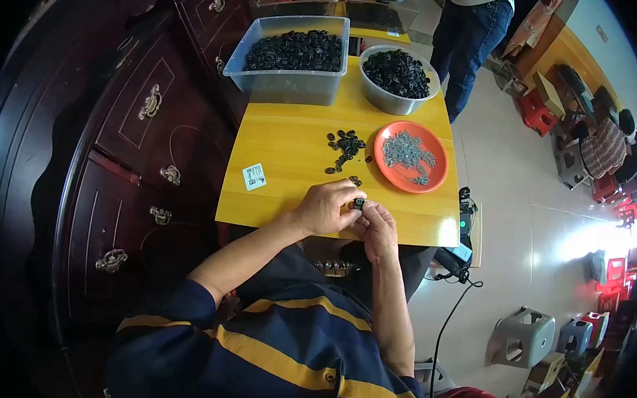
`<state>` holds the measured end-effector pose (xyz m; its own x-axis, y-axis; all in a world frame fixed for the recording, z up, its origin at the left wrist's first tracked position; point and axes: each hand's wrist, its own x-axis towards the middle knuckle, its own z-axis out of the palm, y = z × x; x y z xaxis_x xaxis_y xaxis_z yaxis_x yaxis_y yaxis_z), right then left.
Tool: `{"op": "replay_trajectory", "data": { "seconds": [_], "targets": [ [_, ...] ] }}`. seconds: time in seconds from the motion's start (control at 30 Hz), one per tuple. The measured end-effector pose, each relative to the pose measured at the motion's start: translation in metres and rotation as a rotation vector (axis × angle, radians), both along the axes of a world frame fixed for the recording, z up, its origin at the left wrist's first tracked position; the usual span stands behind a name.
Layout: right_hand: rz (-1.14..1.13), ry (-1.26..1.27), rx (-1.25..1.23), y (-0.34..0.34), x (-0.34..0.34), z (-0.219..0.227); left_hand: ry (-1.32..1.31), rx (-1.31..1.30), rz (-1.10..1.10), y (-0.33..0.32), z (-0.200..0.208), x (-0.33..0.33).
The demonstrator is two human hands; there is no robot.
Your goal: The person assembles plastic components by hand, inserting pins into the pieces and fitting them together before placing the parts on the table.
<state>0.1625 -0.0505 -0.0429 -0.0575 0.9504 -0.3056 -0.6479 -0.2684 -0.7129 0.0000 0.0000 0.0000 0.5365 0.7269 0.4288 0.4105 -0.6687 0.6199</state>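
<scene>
At the near edge of the yellow table (pixel 293 135), my left hand (pixel 325 207) and my right hand (pixel 379 230) meet, both closed on one small black plastic part (pixel 359 204). Its exact kind is too small to tell. Just beyond my fingertips lies a loose pile of small black oval parts (pixel 348 145), with a few strays close to my left hand. An orange-red plate (pixel 440 170) beyond my right hand holds many small silvery metal pieces (pixel 407 151).
Along the far edge stand a clear rectangular bin (pixel 289 86) and a round tub (pixel 397 103), both full of black parts. A dark wooden cabinet (pixel 128 143) flanks the left. A person in jeans (pixel 470 48) stands beyond. Black cables (pixel 450 309) and a grey stool (pixel 525 336) are at right.
</scene>
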Motion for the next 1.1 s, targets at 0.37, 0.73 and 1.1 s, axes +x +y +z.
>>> {"op": "replay_trajectory", "data": {
  "seconds": [0.37,0.73,1.1],
  "targets": [
    [-0.131,0.007,0.016,-0.001,-0.015,0.001,-0.03,0.125,0.05,-0.002,-0.003,0.001],
    [-0.184,-0.023,-0.015,0.0,-0.021,0.006,-0.04,0.175,0.053,0.001,-0.005,0.002],
    [-0.186,-0.029,-0.033,-0.001,-0.022,-0.001,-0.018,0.171,0.036,0.001,-0.006,-0.001]
  ]
}}
